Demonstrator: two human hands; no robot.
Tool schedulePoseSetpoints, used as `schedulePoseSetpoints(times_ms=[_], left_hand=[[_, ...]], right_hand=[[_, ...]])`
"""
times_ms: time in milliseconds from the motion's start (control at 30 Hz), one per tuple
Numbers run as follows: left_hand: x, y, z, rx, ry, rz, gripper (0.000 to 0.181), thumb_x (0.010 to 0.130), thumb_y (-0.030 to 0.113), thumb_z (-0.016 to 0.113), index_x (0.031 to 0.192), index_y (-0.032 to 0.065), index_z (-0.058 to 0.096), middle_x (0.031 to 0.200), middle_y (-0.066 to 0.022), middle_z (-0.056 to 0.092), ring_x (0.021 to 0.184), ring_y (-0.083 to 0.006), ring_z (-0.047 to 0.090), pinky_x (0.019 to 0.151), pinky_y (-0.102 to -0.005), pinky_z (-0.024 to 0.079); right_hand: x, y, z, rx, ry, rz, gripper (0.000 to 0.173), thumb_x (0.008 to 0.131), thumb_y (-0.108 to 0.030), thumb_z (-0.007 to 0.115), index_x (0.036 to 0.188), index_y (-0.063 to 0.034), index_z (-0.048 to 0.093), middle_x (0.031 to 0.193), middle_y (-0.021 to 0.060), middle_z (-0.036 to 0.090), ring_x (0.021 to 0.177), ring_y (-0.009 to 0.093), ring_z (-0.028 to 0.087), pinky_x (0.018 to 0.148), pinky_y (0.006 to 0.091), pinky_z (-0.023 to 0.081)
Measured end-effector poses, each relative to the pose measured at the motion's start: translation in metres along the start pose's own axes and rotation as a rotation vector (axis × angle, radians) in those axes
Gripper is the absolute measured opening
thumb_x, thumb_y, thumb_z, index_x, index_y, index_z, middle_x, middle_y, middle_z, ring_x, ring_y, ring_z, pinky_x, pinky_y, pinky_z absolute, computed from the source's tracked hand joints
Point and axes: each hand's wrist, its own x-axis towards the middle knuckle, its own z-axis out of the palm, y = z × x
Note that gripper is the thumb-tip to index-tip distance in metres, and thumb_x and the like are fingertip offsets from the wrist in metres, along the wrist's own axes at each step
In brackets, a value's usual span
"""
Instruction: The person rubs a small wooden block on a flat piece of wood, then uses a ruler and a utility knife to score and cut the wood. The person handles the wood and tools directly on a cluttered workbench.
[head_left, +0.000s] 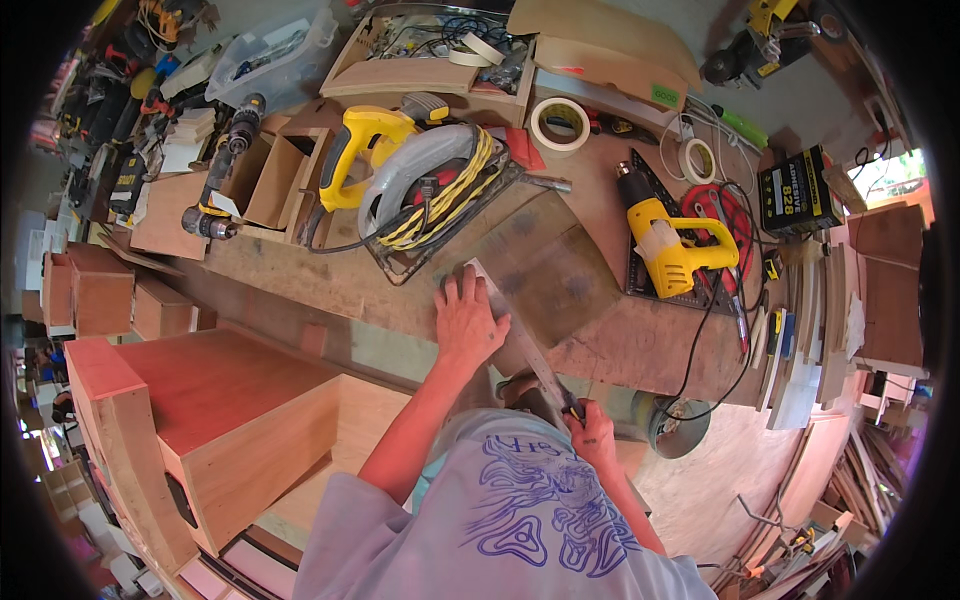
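Note:
Along the near edge of the wooden workbench (660, 337) lies a metal straightedge (517, 319), running diagonally over a thin board. My left hand (469, 319) rests with spread fingers at its far end, pressing beside it. My right hand (594, 433) is closed around a dark-handled tool (574, 406), probably a utility knife, at the straightedge's near end; its blade cannot be made out. Beyond my left hand sits a yellow circular saw (420, 180) with its cord wrapped around it. A dark, stained sheet (551, 262) lies flat to the right of the saw.
A yellow heat gun (664, 240) lies on a black square at the right, its cord hanging over the bench edge. Tape rolls (560, 125), a cordless drill (214, 221) and a parts box (420, 71) stand farther back. A wooden cabinet (255, 427) stands at the left, a bucket (679, 427) below.

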Motion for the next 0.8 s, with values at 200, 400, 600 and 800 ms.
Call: schedulePoseSetpoints(times_ms=[200,400,600,800], left_hand=[[0.008,-0.001,0.007,-0.061,0.018,-0.019,0.077,0.084,0.037,0.078,0.14,-0.0102,0.054,0.159,-0.0223,0.04,0.147,-0.0473,0.035,0.12,-0.0606,0.032],[0.014,0.004,-0.002,-0.085,-0.019,-0.075,0.078,0.082,0.034,0.08,0.139,-0.0116,0.054,0.16,-0.0229,0.038,0.146,-0.0468,0.035,0.119,-0.0605,0.033],[0.015,0.002,0.004,-0.109,-0.001,-0.083,0.072,0.086,0.029,0.077,0.14,-0.0131,0.054,0.163,-0.0222,0.035,0.146,-0.0486,0.034,0.118,-0.0635,0.034],[0.012,0.003,0.007,-0.059,-0.056,-0.04,0.061,0.092,0.028,0.072,0.134,-0.0147,0.061,0.168,-0.0174,0.028,0.146,-0.0525,0.031,0.116,-0.069,0.033]], right_hand=[[0.012,-0.024,-0.006,-0.014,-0.023,-0.059,0.032,0.089,-0.001,0.074,0.118,-0.0009,0.06,0.103,0.0226,0.067,0.088,0.045,0.068,0.073,0.0504,0.055],[0.018,-0.019,-0.001,-0.061,-0.047,-0.05,0.036,0.089,-0.001,0.074,0.122,0.0006,0.061,0.104,0.0237,0.067,0.09,0.046,0.068,0.076,0.0503,0.055],[0.025,-0.015,0.002,-0.068,-0.071,-0.018,0.039,0.087,-0.001,0.077,0.123,0.0008,0.062,0.104,0.0247,0.067,0.092,0.046,0.069,0.077,0.0497,0.055],[0.029,-0.02,-0.002,-0.052,-0.124,0.036,0.043,0.086,-0.002,0.078,0.126,-0.0011,0.062,0.108,0.0249,0.068,0.093,0.045,0.069,0.079,0.0496,0.056]])
